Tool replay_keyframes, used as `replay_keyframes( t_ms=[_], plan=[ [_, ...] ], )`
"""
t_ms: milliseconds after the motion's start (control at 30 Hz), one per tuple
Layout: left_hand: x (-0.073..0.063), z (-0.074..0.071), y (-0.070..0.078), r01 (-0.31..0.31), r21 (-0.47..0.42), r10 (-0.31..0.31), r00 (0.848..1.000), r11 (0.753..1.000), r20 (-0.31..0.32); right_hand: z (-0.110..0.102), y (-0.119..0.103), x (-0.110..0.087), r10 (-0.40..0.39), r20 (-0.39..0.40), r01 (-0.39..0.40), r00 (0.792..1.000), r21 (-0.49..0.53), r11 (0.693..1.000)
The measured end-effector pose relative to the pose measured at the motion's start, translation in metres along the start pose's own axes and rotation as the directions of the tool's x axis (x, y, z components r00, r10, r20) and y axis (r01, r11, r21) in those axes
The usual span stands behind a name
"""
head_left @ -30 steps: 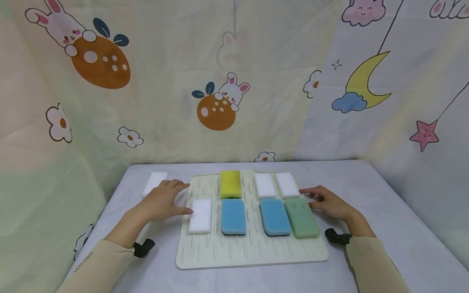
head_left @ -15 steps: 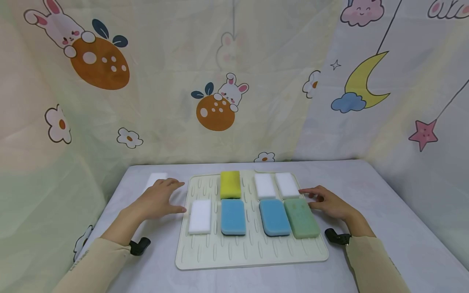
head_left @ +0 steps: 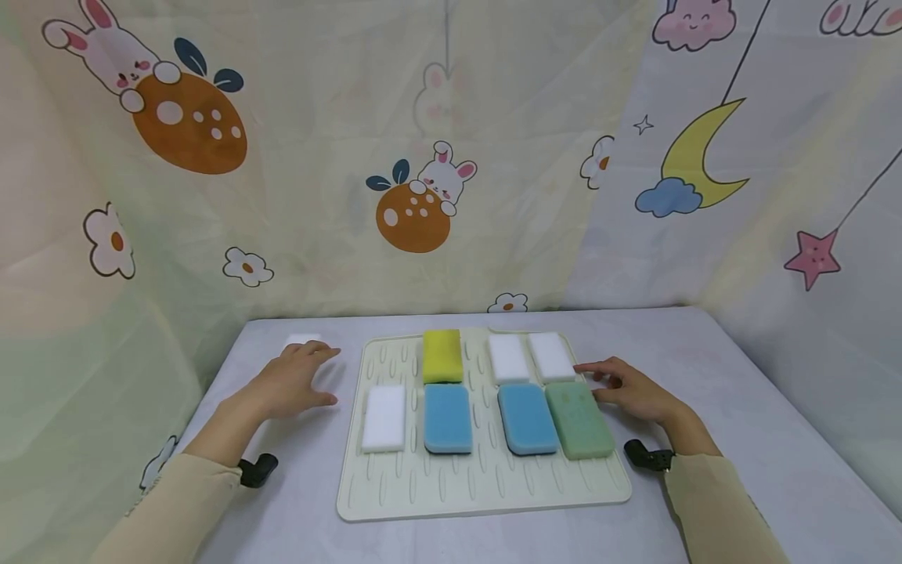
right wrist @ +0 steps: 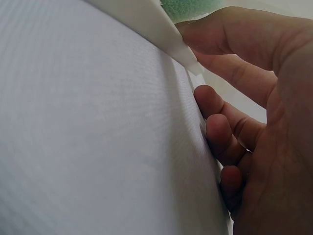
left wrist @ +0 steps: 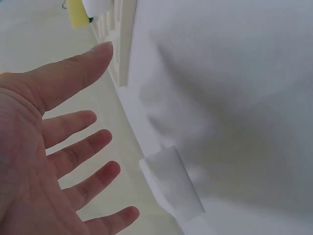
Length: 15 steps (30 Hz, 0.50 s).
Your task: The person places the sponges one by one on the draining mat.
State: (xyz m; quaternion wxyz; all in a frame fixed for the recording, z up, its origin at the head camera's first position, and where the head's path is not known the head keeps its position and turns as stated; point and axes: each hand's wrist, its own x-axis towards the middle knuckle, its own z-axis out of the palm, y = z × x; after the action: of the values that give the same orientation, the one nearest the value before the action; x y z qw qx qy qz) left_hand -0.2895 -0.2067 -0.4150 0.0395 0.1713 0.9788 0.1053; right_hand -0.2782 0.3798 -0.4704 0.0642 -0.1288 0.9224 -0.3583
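My left hand (head_left: 289, 384) hovers left of the cream ridged mat (head_left: 465, 493). Its fingers are spread and hold nothing, as the left wrist view confirms. Beyond this hand a white sponge block (left wrist: 173, 183) lies on the cloth, partly hidden in the head view. At the mat's right edge rests my right hand (head_left: 634, 392). Its thumb and index finger touch the rim beside the green sponge (head_left: 580, 421) and a white sponge (head_left: 552, 356), while the other fingers are loosely bent. Also on the mat lie a yellow sponge (head_left: 442, 356), a blue sponge (head_left: 448, 419) and another blue sponge (head_left: 528, 419).
Two more white sponges are on the mat: one at the front left (head_left: 384, 419), one in the back row (head_left: 509, 358). A white cloth (head_left: 747, 392) covers the table. Behind it hangs a printed curtain (head_left: 317, 196) with rabbits and flowers.
My left hand has drawn away to the left from the mat and the front-left white sponge, fingers spread throughout. My right hand and the sponges have stayed in place.
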Motion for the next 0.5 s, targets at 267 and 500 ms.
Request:
replay_keyframes(
  t_ms=[267, 500],
  plan=[
    [0.0, -0.001, -0.01, 0.024, 0.01, -0.024, 1.0, 1.0, 0.017, -0.001, -0.001, 0.0, -0.006, 0.004, 0.006, 1.0, 0.005, 1.0],
    [0.002, -0.001, -0.018, 0.045, 0.006, -0.045, 0.999, 0.999, 0.019, -0.001, -0.002, -0.001, -0.002, 0.007, 0.002, 1.0, 0.015, 1.0]
  ],
)
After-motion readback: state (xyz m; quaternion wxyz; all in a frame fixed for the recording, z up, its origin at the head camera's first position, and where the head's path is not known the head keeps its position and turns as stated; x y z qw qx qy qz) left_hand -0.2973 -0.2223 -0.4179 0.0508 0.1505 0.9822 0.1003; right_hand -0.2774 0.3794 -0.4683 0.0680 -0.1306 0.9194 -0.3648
